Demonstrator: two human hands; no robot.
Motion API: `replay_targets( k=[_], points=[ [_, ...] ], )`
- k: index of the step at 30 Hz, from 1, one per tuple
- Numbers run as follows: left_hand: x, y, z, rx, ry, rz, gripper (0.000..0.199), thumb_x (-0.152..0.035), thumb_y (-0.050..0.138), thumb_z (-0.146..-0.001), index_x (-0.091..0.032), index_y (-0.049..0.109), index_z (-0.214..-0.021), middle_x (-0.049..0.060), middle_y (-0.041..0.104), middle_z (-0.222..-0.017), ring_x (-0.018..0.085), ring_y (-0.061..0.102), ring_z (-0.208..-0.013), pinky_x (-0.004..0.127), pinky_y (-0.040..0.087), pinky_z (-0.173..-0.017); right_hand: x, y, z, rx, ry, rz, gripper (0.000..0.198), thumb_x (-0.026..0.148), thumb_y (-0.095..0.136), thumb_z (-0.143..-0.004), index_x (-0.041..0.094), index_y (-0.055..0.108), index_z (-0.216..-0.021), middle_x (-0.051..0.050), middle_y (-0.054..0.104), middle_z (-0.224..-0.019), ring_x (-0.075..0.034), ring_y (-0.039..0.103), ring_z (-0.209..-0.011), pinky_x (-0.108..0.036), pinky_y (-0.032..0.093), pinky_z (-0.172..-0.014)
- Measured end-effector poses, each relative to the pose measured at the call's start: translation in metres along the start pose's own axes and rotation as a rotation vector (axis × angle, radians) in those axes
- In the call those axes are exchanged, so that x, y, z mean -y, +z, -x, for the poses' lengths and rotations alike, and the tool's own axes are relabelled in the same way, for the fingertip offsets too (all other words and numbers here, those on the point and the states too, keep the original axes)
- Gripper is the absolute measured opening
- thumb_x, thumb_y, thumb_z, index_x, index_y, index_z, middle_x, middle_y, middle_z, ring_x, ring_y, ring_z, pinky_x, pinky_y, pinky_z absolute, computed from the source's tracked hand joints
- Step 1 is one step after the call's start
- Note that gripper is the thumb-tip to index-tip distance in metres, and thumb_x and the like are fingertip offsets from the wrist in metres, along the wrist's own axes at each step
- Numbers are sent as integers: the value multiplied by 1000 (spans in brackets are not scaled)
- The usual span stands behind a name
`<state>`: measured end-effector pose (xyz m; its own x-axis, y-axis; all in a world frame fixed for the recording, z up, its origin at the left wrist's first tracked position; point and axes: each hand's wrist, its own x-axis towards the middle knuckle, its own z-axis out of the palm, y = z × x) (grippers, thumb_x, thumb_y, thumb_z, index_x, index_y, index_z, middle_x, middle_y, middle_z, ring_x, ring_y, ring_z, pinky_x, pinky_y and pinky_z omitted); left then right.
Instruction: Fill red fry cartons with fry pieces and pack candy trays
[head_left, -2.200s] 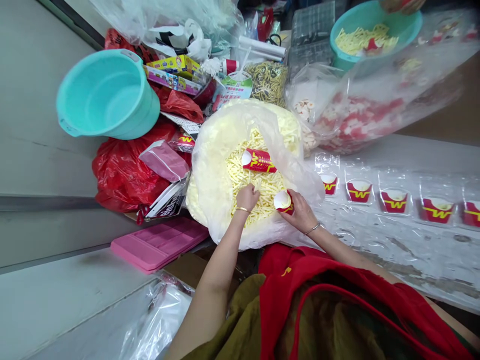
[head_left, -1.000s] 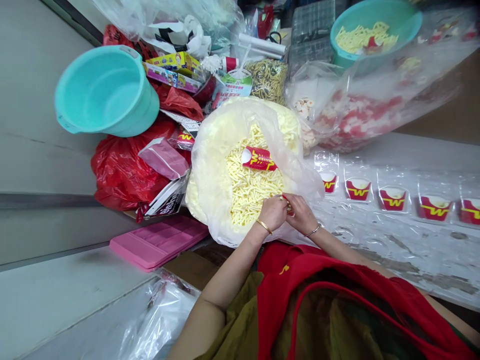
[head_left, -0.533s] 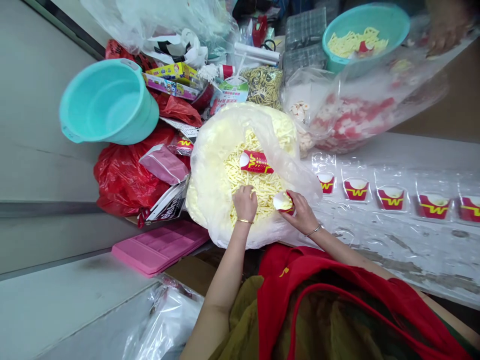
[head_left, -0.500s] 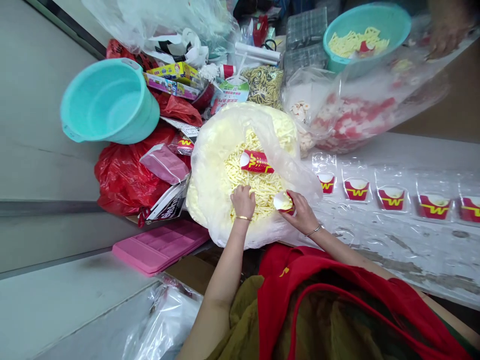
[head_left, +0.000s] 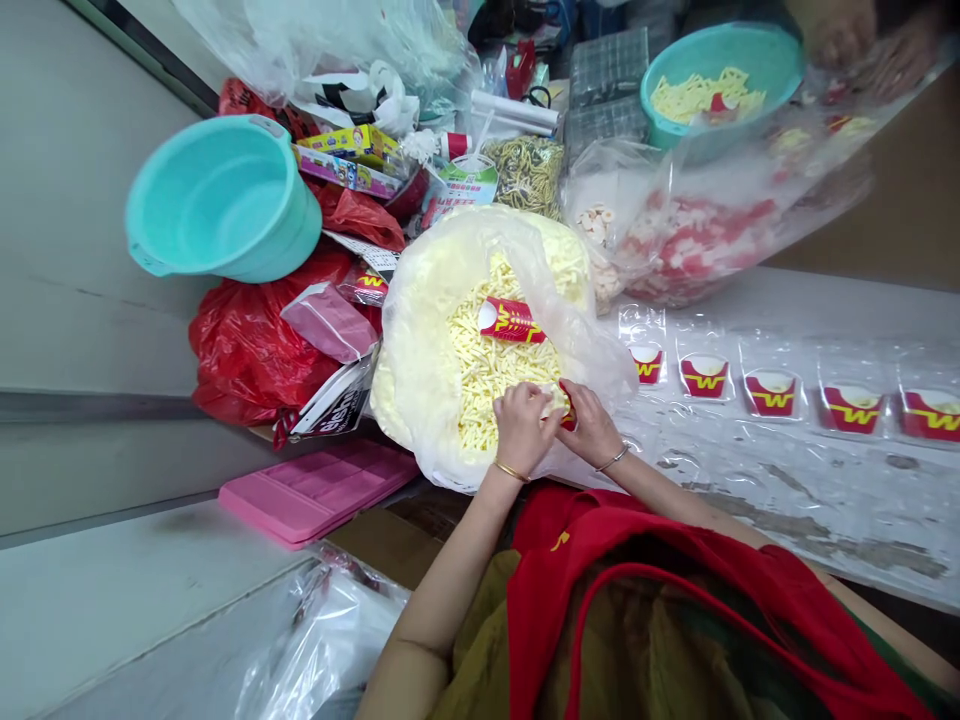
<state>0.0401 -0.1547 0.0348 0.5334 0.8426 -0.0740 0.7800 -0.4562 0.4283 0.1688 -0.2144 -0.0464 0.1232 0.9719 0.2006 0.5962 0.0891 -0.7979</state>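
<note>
My right hand (head_left: 592, 425) is wrapped round a small red fries carton (head_left: 569, 408), at the right side of a big open plastic bag (head_left: 427, 300). My left hand (head_left: 523, 428) has its fingers bent together at the carton's mouth, with pale yellow sticks at the fingertips; exactly how many it grips is hidden. Loose pale fry-shaped sticks (head_left: 480, 375) fill the bag below both hands. On top of them, just beyond my hands, lies a nested stack of red cartons (head_left: 513, 320) with yellow marks.
Clear packs with red cartons (head_left: 772, 392) form a row on the white table (head_left: 720, 450) to the right. A turquoise tub (head_left: 217, 200) stands left on red bags (head_left: 255, 350). Another turquoise basin (head_left: 720, 90) holds pale sticks, near another person's hands (head_left: 847, 40). Pink trays (head_left: 315, 490) lie at lower left.
My left hand has left the loose sticks and moved right to the carton's mouth. My right hand has shifted slightly left with the carton. The other person's hands have moved toward the basin.
</note>
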Motion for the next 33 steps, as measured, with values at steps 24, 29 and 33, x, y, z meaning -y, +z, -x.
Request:
replay_targets(
  k=[24, 29, 33],
  points=[
    [-250, 171, 31, 331, 557, 40, 26, -15, 46, -83, -22, 64, -100, 8, 60, -110, 22, 55, -101, 42, 33, -95, -91, -172, 196, -454, 480, 211, 46, 16, 41, -89, 18, 37, -135, -12, 54, -120, -22, 49, -111, -43, 44, -95],
    [-368, 259, 49, 584, 763, 167, 22, -17, 48, -83, -25, 67, -90, 3, 63, -104, 18, 56, -101, 42, 31, -99, -140, -257, 306, -579, 672, 287, 49, 18, 44, -87, 17, 36, -136, -15, 53, -121, -25, 49, -111, -48, 43, -95],
    [-446, 333, 48, 657, 895, 236, 22, -23, 48, -86, -27, 65, -98, 1, 63, -110, 17, 55, -102, 40, 30, -100, -175, -309, 386, -742, 913, 259, 79, 37, 61, -76, 15, 23, -142, -18, 46, -124, -27, 54, -104, -45, 50, -83]
  ],
)
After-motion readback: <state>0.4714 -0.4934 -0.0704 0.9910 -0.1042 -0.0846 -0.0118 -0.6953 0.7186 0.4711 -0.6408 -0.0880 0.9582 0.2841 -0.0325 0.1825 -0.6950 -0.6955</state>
